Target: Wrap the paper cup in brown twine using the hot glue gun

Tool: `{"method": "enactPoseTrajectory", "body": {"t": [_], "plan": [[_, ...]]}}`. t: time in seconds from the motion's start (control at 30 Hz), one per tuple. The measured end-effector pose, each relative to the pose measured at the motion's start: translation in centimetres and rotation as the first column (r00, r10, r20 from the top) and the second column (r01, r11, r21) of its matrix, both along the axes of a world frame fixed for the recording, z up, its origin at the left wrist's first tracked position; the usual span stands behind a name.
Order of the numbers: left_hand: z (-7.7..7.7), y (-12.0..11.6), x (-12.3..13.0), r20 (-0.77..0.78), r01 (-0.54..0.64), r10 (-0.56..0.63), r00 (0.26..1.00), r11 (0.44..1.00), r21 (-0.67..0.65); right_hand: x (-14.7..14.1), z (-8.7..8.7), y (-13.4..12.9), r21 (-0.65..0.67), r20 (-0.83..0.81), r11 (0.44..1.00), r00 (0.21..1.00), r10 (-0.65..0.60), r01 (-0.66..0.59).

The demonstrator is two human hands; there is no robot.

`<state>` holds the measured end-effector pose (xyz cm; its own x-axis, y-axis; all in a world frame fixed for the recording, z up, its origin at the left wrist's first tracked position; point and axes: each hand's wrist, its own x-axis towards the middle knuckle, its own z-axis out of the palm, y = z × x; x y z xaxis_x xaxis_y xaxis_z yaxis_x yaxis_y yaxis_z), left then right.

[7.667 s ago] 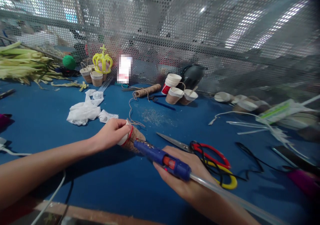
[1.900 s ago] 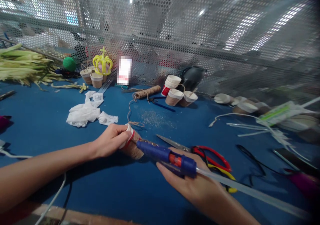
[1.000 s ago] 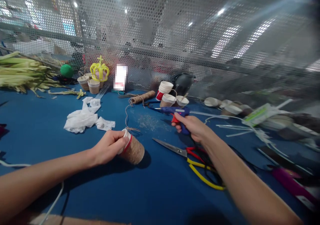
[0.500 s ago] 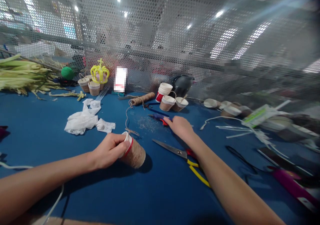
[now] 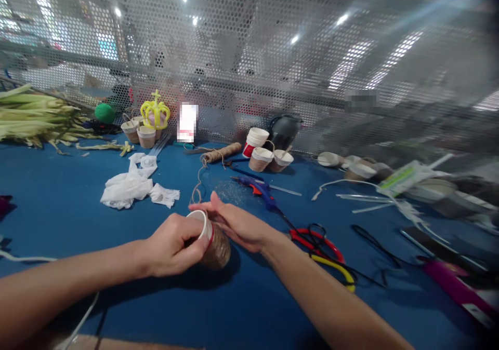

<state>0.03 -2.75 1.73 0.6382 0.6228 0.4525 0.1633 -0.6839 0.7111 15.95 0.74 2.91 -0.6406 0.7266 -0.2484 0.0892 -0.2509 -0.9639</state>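
Observation:
My left hand (image 5: 175, 246) pinches the rim of a paper cup (image 5: 217, 250) wrapped in brown twine, tilted with its white mouth toward the upper left. A red band runs below the rim. My right hand (image 5: 237, 223) is stretched out along the far side of the cup, thumb raised; some fingertips are hidden behind the cup. Loose twine (image 5: 197, 186) runs from near these fingers back to a twine roll (image 5: 222, 153). Beyond my right hand lies a blue glue gun (image 5: 259, 189). Scissors with red and yellow handles (image 5: 331, 254) lie partly under my right forearm.
White crumpled tissue (image 5: 127, 189) lies on the blue table at left. Toward the mesh wall stand twine-wrapped cups (image 5: 261, 159), a yellow crown (image 5: 156, 113) and a bundle of pale husks (image 5: 35, 116). Clear glue sticks (image 5: 362, 199) and a phone (image 5: 429, 246) lie at right.
My right hand has let go of the glue gun and moved left and down to the cup. My left hand has shifted slightly right and down with the cup.

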Motion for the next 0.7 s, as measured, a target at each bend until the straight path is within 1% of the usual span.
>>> {"method": "enactPoseTrajectory", "body": {"t": [0.03,0.1,0.17,0.2,0.27,0.33,0.43,0.53,0.6,0.7], "plan": [[0.1,-0.1,0.0,-0.003,0.011,-0.011,1.0,1.0,-0.007,0.0,-0.2,0.1,-0.047,-0.068,0.999,0.997,-0.029,0.026],[0.2,-0.2,0.0,-0.014,0.049,-0.05,0.999,0.997,-0.067,0.0,-0.3,0.1,-0.086,-0.15,0.992,0.984,-0.1,0.088],[0.3,-0.3,-0.1,-0.019,0.078,-0.082,0.996,0.984,-0.161,0.0,-0.2,-0.2,-0.069,-0.187,0.987,0.97,-0.153,0.143],[0.2,-0.3,-0.1,-0.018,0.072,-0.077,0.997,0.975,-0.211,0.0,-0.1,-0.3,-0.054,-0.193,0.984,0.966,-0.175,0.167],[0.1,-0.2,-0.2,-0.012,0.025,-0.03,0.999,0.949,-0.314,0.1,0.3,-0.7,-0.014,-0.19,0.976,0.958,-0.216,0.218],[-0.2,0.0,-0.2,0.005,-0.018,0.022,1.0,0.901,-0.433,0.2,0.6,-1.0,0.033,-0.185,0.958,0.944,-0.274,0.285],[-0.5,0.5,-0.2,0.06,-0.028,0.082,0.995,0.785,-0.619,0.5,1.0,-1.4,0.156,-0.172,0.903,0.911,-0.375,0.401],[-0.5,0.9,0.0,0.111,-0.023,0.151,0.982,0.684,-0.729,0.7,1.2,-1.7,0.283,-0.159,0.845,0.891,-0.426,0.454],[-0.6,1.0,0.0,0.116,-0.026,0.176,0.977,0.647,-0.762,0.9,1.3,-1.9,0.341,-0.139,0.817,0.884,-0.446,0.466],[-0.8,1.1,0.1,0.096,-0.042,0.182,0.979,0.632,-0.773,0.9,1.3,-2.1,0.412,-0.105,0.78,0.875,-0.473,0.471]]}}
